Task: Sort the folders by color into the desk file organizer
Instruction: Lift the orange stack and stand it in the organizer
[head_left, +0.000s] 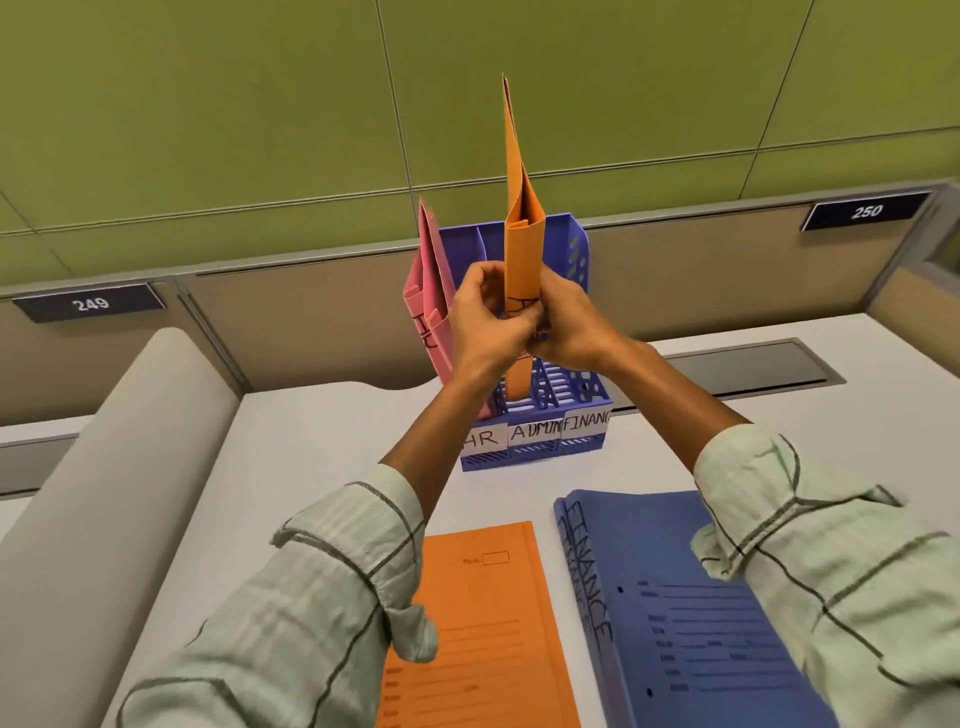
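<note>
A blue desk file organizer stands at the back of the white desk, its front slots labelled HR, ADMIN and FINANCE. Pink folders stand upright in the left HR slot. An orange folder stands on end in the middle ADMIN slot, its lower edge down inside the organizer. My left hand and my right hand both grip its front edge from either side. Another orange folder lies flat on the desk near me. Beside it on the right lies a stack of blue folders marked FINANCE.
A beige padded divider runs along the desk's left side. Behind the organizer is a low partition with number plates 249 and 250, and a green wall above. A grey cable flap is set into the desk at the right.
</note>
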